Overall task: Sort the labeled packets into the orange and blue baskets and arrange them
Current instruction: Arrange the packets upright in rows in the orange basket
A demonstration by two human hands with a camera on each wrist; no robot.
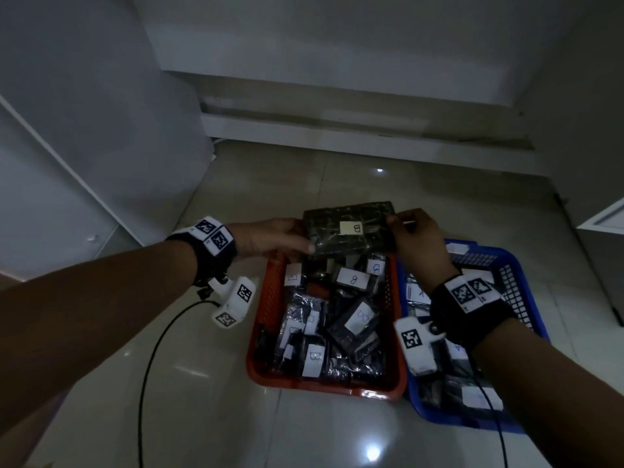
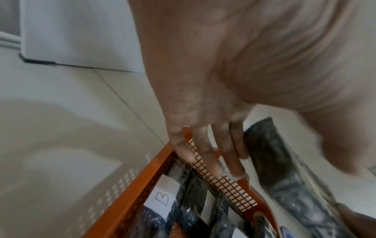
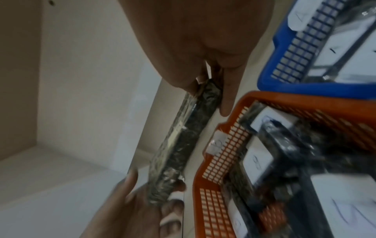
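Handwritten "B" on a pale label (image 1: 350,228) of the dark packet (image 1: 347,233) pinched between both hands' fingers (image 1: 305,246). Below the fingers, "B" labels (image 1: 353,278) on packets in the orange basket (image 1: 324,385). "A" label (image 1: 420,293) in the blue basket (image 1: 526,285).

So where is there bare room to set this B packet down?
The orange basket is crowded with B packets overlapping edge to edge; any spot means stacking. The blue basket shows bare mesh at its far right corner. Bare floor lies left of the orange basket, past the black cable, and beyond it, where both hands hold the B packet.
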